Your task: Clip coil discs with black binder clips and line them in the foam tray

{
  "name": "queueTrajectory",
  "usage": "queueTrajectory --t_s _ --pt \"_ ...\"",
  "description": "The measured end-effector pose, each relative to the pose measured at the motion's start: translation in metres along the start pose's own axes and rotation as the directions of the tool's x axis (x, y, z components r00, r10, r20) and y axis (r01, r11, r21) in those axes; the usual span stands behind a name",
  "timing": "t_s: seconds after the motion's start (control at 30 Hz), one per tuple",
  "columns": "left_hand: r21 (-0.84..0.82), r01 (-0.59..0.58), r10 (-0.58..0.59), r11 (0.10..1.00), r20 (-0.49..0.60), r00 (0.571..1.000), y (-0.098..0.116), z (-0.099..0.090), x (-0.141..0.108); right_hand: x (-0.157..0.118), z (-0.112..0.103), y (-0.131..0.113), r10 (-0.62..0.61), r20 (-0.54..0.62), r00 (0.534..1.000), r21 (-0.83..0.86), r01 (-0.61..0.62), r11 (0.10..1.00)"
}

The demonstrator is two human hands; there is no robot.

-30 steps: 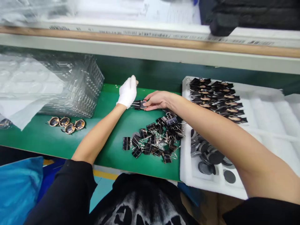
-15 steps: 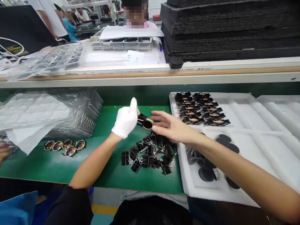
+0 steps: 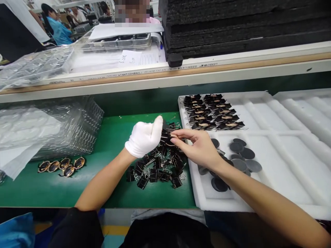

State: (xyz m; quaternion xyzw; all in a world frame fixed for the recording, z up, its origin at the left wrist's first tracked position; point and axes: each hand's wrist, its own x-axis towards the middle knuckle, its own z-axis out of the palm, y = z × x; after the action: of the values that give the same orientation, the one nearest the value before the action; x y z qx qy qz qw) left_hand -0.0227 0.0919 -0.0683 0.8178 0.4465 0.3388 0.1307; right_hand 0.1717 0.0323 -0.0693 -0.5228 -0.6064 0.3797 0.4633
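Note:
My left hand (image 3: 146,136), in a white glove, grips a black binder clip (image 3: 164,137) above the pile. The fingertips of my bare right hand (image 3: 195,144) pinch a round gold-rimmed piece (image 3: 173,137) at the clip's right side. Under both hands lies a pile of black binder clips (image 3: 155,172) on the green table (image 3: 111,186). In the white foam tray (image 3: 274,172) to the right, clipped round pieces (image 3: 201,112) stand in two rows, with loose dark discs (image 3: 240,162) nearer me.
Several round gold-rimmed pieces (image 3: 68,170) lie at the left, before stacked clear plastic trays (image 3: 72,131). A white shelf edge (image 3: 144,77) crosses behind my hands, bearing black foam blocks (image 3: 232,27) and papers. A person (image 3: 133,12) is beyond the shelf.
My right fingers have closed on the round piece, and the clip and piece have tilted. The view has shifted, and the co-worker's hand at the far left is out of sight.

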Motion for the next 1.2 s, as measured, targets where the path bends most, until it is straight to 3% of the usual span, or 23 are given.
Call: queueTrajectory --t_s 0.1,0.33,0.4,0.5,0.57,0.67,0.73,0.8,0.87,0.97,1.07,1.13,1.2 --pt "-0.019 -0.004 0.004 1.000 0.003 1.000 -0.002 0.007 0.000 -0.002 -0.001 0.001 0.018 0.008 1.000 -0.006 -0.018 1.000" --pt "-0.066 0.131 -0.130 0.989 0.009 0.991 0.008 0.012 0.001 0.000 0.009 0.004 0.198 -0.037 0.980 0.140 -0.191 0.972" --pt "-0.086 0.129 -0.124 0.988 0.058 0.991 0.008 0.008 0.002 0.002 0.008 0.004 0.209 -0.022 0.978 0.161 -0.202 0.966" --pt "-0.257 0.223 -0.179 0.940 0.182 0.967 0.000 -0.002 0.009 0.009 -0.006 0.003 0.199 -0.001 0.980 0.277 -0.191 0.942" --pt "-0.308 0.281 -0.235 0.909 0.176 0.956 -0.008 -0.007 0.017 0.015 -0.021 0.004 0.224 0.009 0.974 0.443 -0.205 0.873" --pt "-0.051 0.209 -0.194 0.977 0.206 0.959 -0.016 -0.008 0.028 0.022 -0.039 0.009 0.302 0.111 0.947 0.656 -0.298 0.693" --pt "0.104 0.059 -0.096 0.993 0.394 0.914 -0.016 -0.003 0.033 0.024 -0.044 0.014 0.311 0.178 0.934 0.716 -0.340 0.610" --pt "0.116 -0.070 -0.004 0.991 0.540 0.842 -0.013 0.003 0.037 0.024 -0.044 0.018 0.316 0.184 0.931 0.737 -0.343 0.582" --pt "0.114 -0.153 0.056 0.982 0.597 0.801 -0.010 0.009 0.039 0.023 -0.042 0.020 0.338 0.173 0.925 0.740 -0.349 0.576" --pt "0.173 -0.229 0.056 0.958 0.671 0.740 -0.011 0.015 0.041 0.023 -0.041 0.020 0.362 0.171 0.916 0.743 -0.361 0.564" --pt "0.132 -0.172 0.015 0.976 0.751 0.660 -0.021 0.020 0.039 0.025 -0.042 0.019 0.373 0.166 0.913 0.755 -0.361 0.548" --pt "0.045 -0.081 0.021 0.996 0.743 0.669 -0.029 0.021 0.035 0.026 -0.043 0.019 0.372 0.162 0.914 0.756 -0.357 0.548" --pt "-0.053 -0.008 0.043 0.999 0.700 0.713 -0.037 0.018 0.032 0.026 -0.045 0.019 0.353 0.161 0.922 0.742 -0.349 0.573"
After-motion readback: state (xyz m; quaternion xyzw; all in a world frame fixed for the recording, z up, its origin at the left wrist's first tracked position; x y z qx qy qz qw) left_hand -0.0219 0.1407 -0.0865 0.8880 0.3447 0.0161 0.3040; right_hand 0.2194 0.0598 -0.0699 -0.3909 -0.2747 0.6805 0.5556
